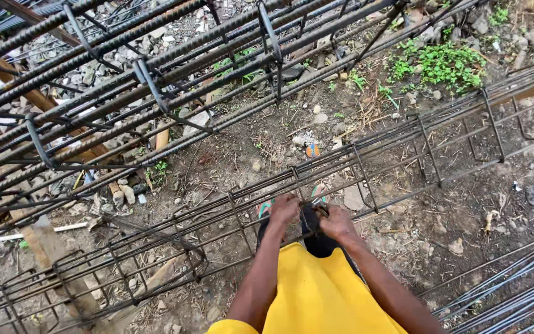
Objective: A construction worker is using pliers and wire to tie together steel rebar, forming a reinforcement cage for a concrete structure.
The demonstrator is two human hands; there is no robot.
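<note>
Bare, damp brown earth [465, 204] is seen across the scene, strewn with small stones, twigs and dry straw. At one o'clock a patch of green weeds [443, 65] is found among grey rubble. Toward eleven o'clock a bed of grey gravel [174, 31] is spread under stacked steel bars. Weathered wooden planks [44, 244] are laid at nine o'clock, half sunk in the soil. At five o'clock a bundle of loose rods [514, 291] is laid on the ground. Everything is lit by flat, shadowless daylight.
</note>
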